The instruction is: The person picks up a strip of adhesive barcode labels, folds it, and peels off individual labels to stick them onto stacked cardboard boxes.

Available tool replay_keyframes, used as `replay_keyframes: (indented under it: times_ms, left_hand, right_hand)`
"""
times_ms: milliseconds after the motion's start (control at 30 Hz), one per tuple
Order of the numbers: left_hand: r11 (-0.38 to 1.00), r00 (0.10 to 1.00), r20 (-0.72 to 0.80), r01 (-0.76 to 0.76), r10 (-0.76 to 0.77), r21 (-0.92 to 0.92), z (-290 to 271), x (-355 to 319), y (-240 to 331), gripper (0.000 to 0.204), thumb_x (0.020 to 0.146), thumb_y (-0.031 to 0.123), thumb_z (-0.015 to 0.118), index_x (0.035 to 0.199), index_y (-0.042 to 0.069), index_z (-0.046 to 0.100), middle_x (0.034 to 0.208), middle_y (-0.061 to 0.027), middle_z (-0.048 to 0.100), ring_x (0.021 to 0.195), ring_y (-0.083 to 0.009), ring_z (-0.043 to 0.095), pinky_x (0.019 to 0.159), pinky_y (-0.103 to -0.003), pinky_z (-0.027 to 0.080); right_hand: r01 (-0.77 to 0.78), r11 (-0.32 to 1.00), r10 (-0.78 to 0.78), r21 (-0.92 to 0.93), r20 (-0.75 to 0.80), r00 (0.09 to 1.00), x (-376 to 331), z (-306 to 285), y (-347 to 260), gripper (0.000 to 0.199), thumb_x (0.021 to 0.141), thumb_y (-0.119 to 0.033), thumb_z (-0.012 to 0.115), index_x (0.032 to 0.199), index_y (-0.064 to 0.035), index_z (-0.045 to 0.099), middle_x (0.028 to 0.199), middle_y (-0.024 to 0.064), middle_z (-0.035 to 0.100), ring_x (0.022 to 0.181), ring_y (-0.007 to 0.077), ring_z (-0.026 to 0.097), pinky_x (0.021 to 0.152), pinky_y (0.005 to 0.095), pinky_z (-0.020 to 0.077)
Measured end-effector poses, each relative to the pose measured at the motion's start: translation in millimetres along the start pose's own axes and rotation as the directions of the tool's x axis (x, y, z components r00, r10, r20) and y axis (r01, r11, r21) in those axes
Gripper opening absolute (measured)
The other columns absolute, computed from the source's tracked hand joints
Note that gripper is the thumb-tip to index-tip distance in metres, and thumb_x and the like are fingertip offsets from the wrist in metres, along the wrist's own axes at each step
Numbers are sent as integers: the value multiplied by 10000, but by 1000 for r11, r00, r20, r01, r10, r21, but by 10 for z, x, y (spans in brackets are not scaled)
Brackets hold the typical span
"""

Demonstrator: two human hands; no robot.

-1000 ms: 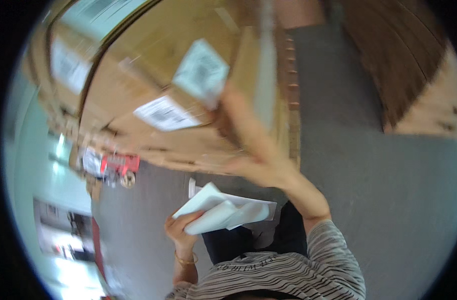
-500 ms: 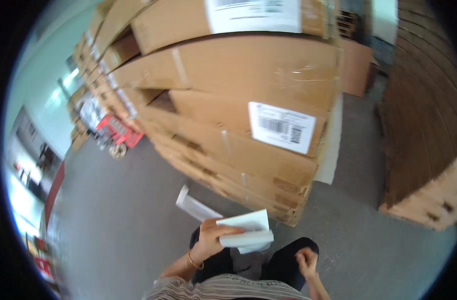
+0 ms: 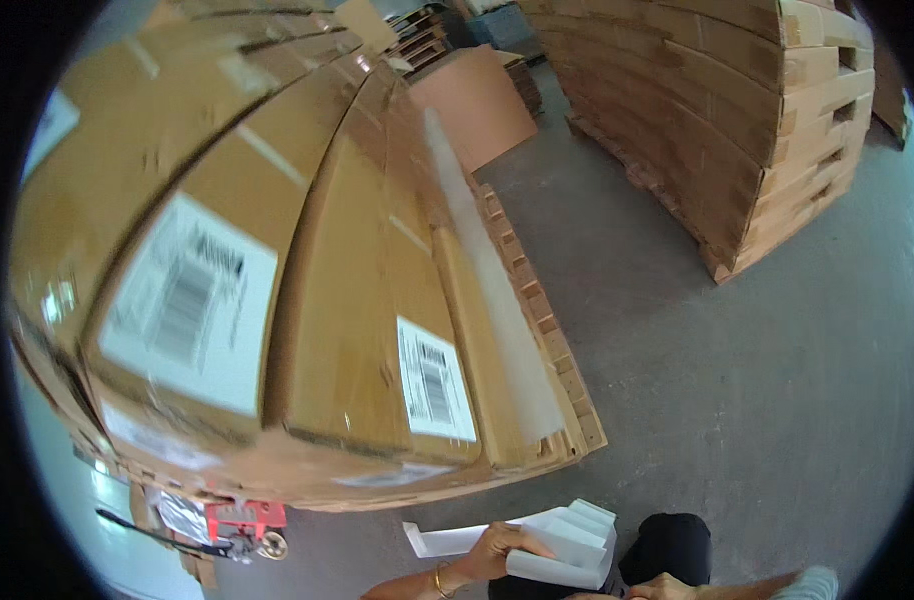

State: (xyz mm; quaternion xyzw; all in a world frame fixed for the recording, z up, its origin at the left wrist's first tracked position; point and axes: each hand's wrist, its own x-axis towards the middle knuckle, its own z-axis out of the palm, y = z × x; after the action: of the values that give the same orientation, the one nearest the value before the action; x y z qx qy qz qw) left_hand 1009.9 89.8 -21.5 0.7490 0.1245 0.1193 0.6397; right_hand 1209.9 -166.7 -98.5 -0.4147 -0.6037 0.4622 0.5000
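Observation:
My left hand (image 3: 507, 550), with a bangle at the wrist, is closed round a folded strip of white label sheets (image 3: 582, 530). One end of the strip trails out to the left of the hand. Low at the bottom edge, my right hand (image 3: 665, 588) shows only in part beside the sheets, its fingers drawn together; what they may hold is hidden. Ahead of me stand long cardboard boxes (image 3: 362, 300), stacked close. A large white barcode label (image 3: 192, 310) and a smaller barcode label (image 3: 437, 380) are stuck on their ends.
The boxes rest on a wooden pallet (image 3: 589, 430). Another tall stack of cartons (image 3: 677, 100) stands at the right across the grey floor (image 3: 767, 400). A red pallet jack (image 3: 247, 520) is at lower left. A brown board (image 3: 477, 105) leans farther back.
My view has swung to the right and closer to the boxes, bringing their labelled ends nearer. My left hand still grips the sheets. My right hand has come inward toward them.

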Motion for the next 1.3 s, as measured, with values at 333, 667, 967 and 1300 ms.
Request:
replay_keyframes:
  times_ms: [333, 667, 967, 1300]
  left_hand:
    - [964, 964, 37, 264, -263, -25, 52, -81, 1008, 156, 795, 63, 709, 951, 64, 715, 936, -62, 720, 871, -170, 681, 801, -282, 505]
    - [944, 945, -176, 301, -276, 137, 112, -543, 2831, 240, 712, 9, 695, 936, 95, 703, 888, -71, 712, 817, -211, 686, 736, -307, 511]
    - [923, 561, -772, 375, -297, -83, 841, -1595, 3976, 171, 750, -34, 697, 902, 44, 707, 856, -63, 718, 787, -113, 661, 705, -254, 507]
    - [968, 320, -943, 250, -94, -12, 1695, -3009, 4548, 160, 707, -87, 604, 813, -6, 693, 773, -56, 697, 721, -108, 630, 659, -248, 494]
  right_hand:
    - [-606, 777, 625, 171, -91, 776, 43, 239, -907, 224, 950, -219, 525, 1014, -12, 584, 706, 193, 627, 589, 298, 639, 546, 386, 490]
    - [-668, 703, 680, -246, -43, 732, -266, 968, -978, 345, 895, -414, 578, 930, -72, 607, 729, 172, 659, 724, 372, 656, 651, 464, 514]
    - [-886, 461, 826, 56, -392, 405, -867, 886, -679, 417, 882, -393, 560, 797, 6, 645, 654, 156, 649, 572, 243, 628, 557, 391, 482]
    - [-922, 312, 843, 230, -514, 157, -1860, 36, -1346, 333, 920, -325, 527, 895, -6, 621, 621, 72, 587, 461, 138, 492, 404, 297, 375]
